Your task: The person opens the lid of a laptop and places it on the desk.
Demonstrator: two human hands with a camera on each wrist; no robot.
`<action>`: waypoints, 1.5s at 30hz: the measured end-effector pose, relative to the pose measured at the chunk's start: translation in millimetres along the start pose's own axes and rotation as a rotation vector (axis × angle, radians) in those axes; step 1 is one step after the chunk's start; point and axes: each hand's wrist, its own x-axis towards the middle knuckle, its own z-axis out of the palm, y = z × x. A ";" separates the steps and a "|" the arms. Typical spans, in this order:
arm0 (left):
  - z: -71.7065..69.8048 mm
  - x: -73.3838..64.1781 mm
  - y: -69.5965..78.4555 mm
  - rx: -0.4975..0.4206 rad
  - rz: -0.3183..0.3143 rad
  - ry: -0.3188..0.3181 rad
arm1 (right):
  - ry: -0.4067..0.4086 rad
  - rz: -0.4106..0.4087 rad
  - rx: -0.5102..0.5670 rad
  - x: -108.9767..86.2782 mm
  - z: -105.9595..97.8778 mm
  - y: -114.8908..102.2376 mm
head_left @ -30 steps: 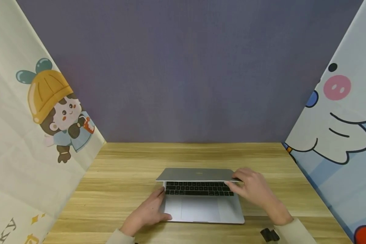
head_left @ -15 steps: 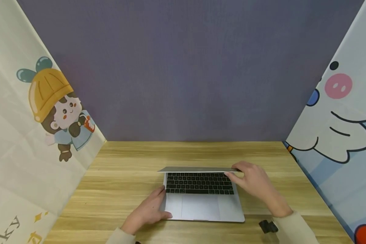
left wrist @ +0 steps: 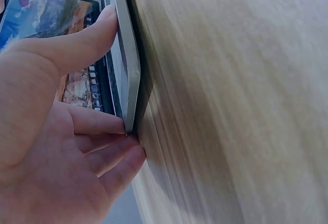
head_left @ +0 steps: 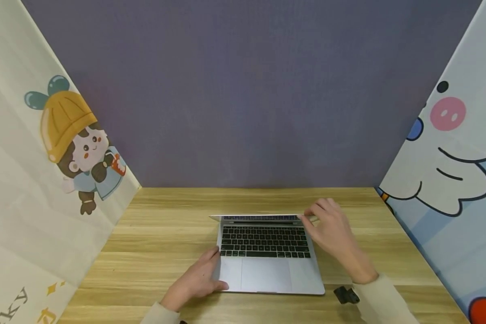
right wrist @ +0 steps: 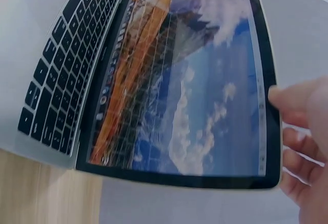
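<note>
A silver laptop (head_left: 266, 275) lies on the wooden table, its lid raised to roughly upright so it appears almost edge-on from the head. My right hand (head_left: 332, 231) pinches the lid's top edge near the right corner, thumb on the screen side. In the right wrist view the screen (right wrist: 205, 116) is lit with a mountain and sky picture, beside the black keyboard (right wrist: 66, 75). My left hand (head_left: 198, 278) holds the base at its front left corner. Its thumb (left wrist: 97, 34) and fingers touch the edges there, as the left wrist view shows.
The wooden table (head_left: 154, 234) ends at a dark grey-blue back wall (head_left: 259, 99). Cartoon-printed panels stand on the left (head_left: 16, 157) and right (head_left: 470, 189). A small black device (head_left: 346, 295) sits by the right sleeve.
The right hand has swung the laptop lid up and away, revealing more of the keyboard, the hinge and the screen's lower strip. The left hand has stayed at the base.
</note>
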 end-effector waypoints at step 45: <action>-2.9 -1.2 2.8 -0.023 -0.021 -0.027 | 0.024 0.102 -0.237 42.3 30.7 15.9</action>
